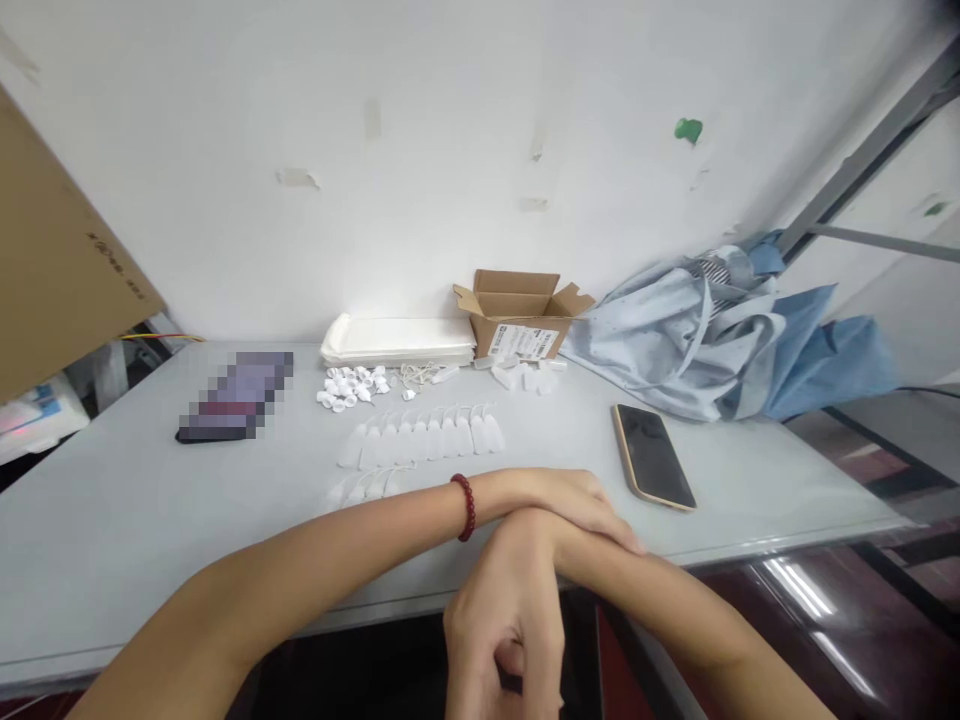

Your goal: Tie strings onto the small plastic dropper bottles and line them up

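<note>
My arms are crossed at the table's front edge. My left hand, with a dark red beaded bracelet at its wrist, lies over my right forearm, its visible fingers stretched out. Below it my right hand hangs past the edge, fingers loosely bent and apart, with no object seen in it; the fingertips are cut off. Beyond my left forearm lies a row of translucent white tube-like pieces with thin strings. A shorter row of similar pieces is partly hidden by that forearm. White caps are heaped farther back.
At the back stand a stack of white sheets and an open cardboard box, with clear plastic pieces in front. A phone lies right, near blue cloth. A pixelated item and large cardboard are left.
</note>
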Tool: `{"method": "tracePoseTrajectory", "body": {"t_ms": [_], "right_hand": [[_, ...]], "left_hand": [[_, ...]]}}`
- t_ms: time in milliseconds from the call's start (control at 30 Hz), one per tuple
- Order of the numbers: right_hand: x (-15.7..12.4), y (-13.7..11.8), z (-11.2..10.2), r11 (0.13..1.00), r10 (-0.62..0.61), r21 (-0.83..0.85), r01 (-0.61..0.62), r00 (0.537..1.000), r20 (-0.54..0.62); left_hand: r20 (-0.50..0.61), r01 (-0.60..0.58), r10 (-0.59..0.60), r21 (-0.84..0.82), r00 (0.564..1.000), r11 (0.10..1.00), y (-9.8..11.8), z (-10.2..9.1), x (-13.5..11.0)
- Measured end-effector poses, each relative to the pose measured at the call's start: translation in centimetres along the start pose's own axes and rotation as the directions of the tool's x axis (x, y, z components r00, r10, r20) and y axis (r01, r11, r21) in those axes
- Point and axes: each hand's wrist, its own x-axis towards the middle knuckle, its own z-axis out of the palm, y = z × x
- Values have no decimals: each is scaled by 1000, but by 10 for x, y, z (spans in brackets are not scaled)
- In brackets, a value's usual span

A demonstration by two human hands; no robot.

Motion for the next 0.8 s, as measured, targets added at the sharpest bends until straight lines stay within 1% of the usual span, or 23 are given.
{"method": "tracePoseTrajectory", "body": {"t_ms": [67,167,233,300,400,567,700,800], "right_hand": [[-1,5,-2,999,-53,-11,53,999,13],[-3,6,-2,994,-104,16,104,995,-5],[-3,4,-1,992,-119,38,118,993,3],[-2,3,-2,992,-115,45,114,993,3],[1,3,-4,991,-118,63,117,993,7],[8,11,-9,985,-118,128,111,992,46],[16,16,-17,987,-71,148,60,995,72],[15,10,-16,994,-31,106,23,997,66]], "left_hand": [[-38,-20,19,-34,999,999,-3,-3,-6],[-101,-99,88,-106,991,989,-6,-7,-14],[-97,-153,138,-161,986,975,-7,-7,-16],[-43,-188,184,-175,982,966,-7,-6,-16],[15,-227,230,-121,973,966,-3,-5,-17],[6,-291,292,-71,956,954,4,-3,-22],[18,-334,334,31,943,942,2,-1,-20],[43,-363,360,74,932,929,3,-2,-21]]}}
